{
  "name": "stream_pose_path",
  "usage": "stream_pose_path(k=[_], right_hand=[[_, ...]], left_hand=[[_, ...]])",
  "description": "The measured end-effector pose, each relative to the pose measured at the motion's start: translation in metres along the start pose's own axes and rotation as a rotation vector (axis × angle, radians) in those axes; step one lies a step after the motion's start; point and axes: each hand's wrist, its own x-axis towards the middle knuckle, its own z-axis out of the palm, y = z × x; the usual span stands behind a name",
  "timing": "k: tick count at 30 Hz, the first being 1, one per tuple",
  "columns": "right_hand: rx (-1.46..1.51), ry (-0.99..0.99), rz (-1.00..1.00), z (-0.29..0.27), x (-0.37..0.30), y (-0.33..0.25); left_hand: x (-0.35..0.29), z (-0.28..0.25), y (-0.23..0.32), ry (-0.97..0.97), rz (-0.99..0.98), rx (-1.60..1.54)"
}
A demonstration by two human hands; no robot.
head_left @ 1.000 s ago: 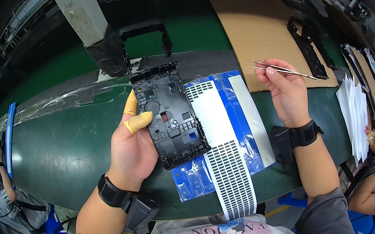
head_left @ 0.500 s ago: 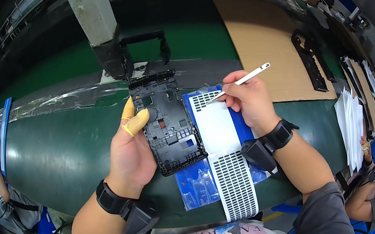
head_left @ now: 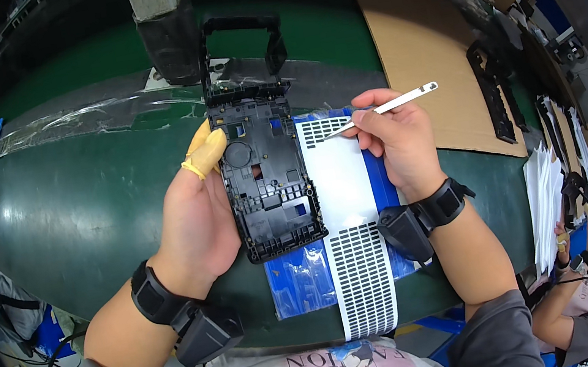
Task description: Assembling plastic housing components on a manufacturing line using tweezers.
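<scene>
My left hand [head_left: 196, 222], with yellow finger cots [head_left: 208, 153] on its thumb and a finger, grips the left edge of a black plastic housing [head_left: 279, 178] full of cutouts and ribs. An open frame section stands out from the housing's far end. Pinched in my right hand [head_left: 406, 139] is a pair of white tweezers [head_left: 407, 97], its thin tip at the top rows of a white sticker sheet [head_left: 344, 183]. Small dark rectangular stickers fill that sheet's top and lower parts, with a bare white stretch between. Beneath it lies a blue plastic-covered pad [head_left: 303, 289].
The green tabletop [head_left: 84, 217] carries a brown cardboard sheet [head_left: 423, 78] at right, with another black frame part [head_left: 491, 94] on it. White papers [head_left: 545, 197] stand by the right edge. A post [head_left: 165, 35] rises at the back. Co-workers sit on both sides.
The housing is tipped more, showing more of its open far frame. The tweezers' tip stays by the top sticker rows, slightly farther right along them. My view has shifted slightly.
</scene>
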Motion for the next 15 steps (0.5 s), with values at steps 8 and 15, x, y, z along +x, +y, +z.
stream_pose_path(k=[8, 15], right_hand=[[0.063, -0.025, 0.003, 0.001, -0.011, -0.015], [0.081, -0.128, 0.004, 0.034, -0.052, -0.033]], left_hand=[[-0.003, 0.001, 0.004, -0.050, -0.031, -0.061], [-0.011, 0.006, 0.001, -0.142, -0.039, 0.008]])
